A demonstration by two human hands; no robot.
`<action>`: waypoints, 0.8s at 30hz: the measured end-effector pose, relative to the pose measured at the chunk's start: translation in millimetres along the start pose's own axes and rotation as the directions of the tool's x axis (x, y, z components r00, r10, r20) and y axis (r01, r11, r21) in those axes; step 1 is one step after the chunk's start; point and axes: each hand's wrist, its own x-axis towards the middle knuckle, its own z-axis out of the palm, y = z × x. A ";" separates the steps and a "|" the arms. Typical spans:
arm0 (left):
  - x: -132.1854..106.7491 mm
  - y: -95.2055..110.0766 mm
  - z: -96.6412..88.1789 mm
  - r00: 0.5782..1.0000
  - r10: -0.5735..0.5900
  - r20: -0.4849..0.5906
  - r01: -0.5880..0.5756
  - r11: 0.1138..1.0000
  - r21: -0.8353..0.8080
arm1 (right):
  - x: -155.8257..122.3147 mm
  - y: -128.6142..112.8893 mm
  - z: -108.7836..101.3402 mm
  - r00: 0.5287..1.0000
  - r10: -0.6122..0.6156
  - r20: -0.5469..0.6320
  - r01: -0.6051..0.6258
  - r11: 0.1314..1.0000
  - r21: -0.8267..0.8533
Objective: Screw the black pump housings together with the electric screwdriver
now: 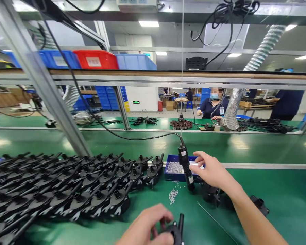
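A: How will the black, round plastic housing with a stubby tube handle?

B: Probably light and stiff; its rim looks the best hold. It's at the bottom centre of the frame, the left hand closed on its left side with bent fingers.

A: And the black, cylindrical powered driver?

B: Likely heavier, rigid, smooth; grip it round the barrel. It hangs right of centre over the green table, immediately left of the right hand, whose fingers are loosely parted; whether they touch it, I can't tell.
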 end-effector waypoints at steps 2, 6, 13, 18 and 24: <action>29.9 -3.5 -0.8 0.998 0.058 -0.018 -0.058 0.998 0.006 | 6.4 2.4 18.4 0.997 -0.015 -0.071 0.020 0.998 0.065; 68.6 -20.1 10.3 0.997 0.005 -0.080 0.012 0.978 0.209 | 16.7 10.5 49.1 0.989 -0.033 -0.145 0.063 0.975 0.214; 85.1 -38.7 46.7 0.997 -0.060 -0.041 0.071 0.918 0.391 | 26.8 15.6 71.7 0.992 -0.087 -0.096 0.117 0.921 0.372; 82.7 -35.7 51.0 0.995 -0.099 -0.017 0.096 0.891 0.444 | 9.9 -8.4 62.7 0.980 -0.125 -0.152 0.171 0.924 0.341; 49.1 -33.7 18.2 0.978 -0.108 0.178 0.077 0.982 0.174 | -31.0 -39.1 56.6 0.870 -0.229 -0.437 0.443 0.753 0.487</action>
